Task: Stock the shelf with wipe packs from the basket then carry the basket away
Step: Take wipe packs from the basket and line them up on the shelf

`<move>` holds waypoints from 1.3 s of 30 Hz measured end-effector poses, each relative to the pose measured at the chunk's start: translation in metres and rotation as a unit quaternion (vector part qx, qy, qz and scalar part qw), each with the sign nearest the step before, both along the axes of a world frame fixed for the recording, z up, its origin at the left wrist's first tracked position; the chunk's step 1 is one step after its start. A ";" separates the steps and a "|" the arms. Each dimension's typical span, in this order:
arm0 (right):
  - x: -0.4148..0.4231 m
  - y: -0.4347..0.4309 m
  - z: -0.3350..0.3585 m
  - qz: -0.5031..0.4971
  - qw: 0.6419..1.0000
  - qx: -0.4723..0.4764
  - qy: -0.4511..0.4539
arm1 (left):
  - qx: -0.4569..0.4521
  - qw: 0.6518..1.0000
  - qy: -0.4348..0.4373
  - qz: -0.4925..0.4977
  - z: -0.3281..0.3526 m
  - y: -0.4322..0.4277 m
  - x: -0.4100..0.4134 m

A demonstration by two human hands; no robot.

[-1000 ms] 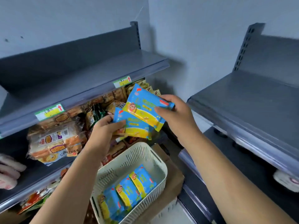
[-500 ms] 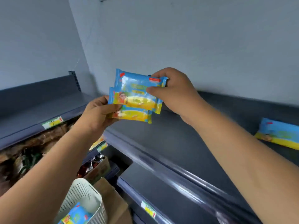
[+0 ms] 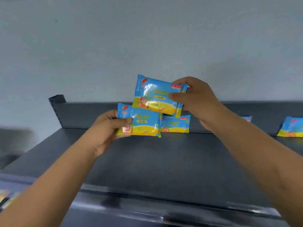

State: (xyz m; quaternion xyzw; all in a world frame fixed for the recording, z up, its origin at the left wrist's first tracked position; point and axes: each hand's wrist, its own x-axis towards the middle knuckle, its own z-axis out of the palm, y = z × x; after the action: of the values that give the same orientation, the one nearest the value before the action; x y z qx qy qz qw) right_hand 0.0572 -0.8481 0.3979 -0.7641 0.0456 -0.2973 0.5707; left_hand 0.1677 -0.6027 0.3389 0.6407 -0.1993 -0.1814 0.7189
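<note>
left hand [image 3: 109, 126] pinched a wipe pack [image 3: 139, 122] by its left edge, right hand [image 3: 195, 99] pinched another pack [image 3: 158, 97] by its right end, both above the dark shelf [image 3: 164, 161]; more packs [image 3: 176, 124] stood at back.

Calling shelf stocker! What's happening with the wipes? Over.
Left hand grips lower wipe pack. Right hand grips upper wipe pack. Both over shelf; stocked pack behind, not blocking.
</note>
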 end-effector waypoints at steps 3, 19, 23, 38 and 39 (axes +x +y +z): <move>-0.013 -0.029 0.000 -0.035 0.999 0.017 -0.032 | 0.020 0.999 0.000 -0.040 -0.004 -0.035 -0.009; 0.027 -0.086 -0.090 -0.078 0.963 -0.218 0.139 | 0.114 0.989 -0.009 -0.092 -0.016 -0.085 -0.013; 0.038 -0.090 -0.099 -0.147 0.903 -0.364 0.176 | 0.153 0.986 -0.039 -0.043 -0.029 -0.088 -0.008; 0.047 -0.103 -0.096 -0.190 0.893 -0.376 0.160 | 0.272 0.948 -0.166 -0.001 -0.055 -0.121 0.011; 0.044 -0.104 -0.095 -0.196 0.896 -0.369 0.150 | 0.301 0.929 -0.213 0.005 -0.056 -0.125 0.010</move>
State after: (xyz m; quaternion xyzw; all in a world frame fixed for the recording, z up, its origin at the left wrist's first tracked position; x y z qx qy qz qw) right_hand 0.1015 -0.9522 0.3029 -0.9308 0.1663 -0.2807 0.1649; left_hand 0.1782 -0.7282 0.2832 0.8517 -0.2811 -0.0885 0.4333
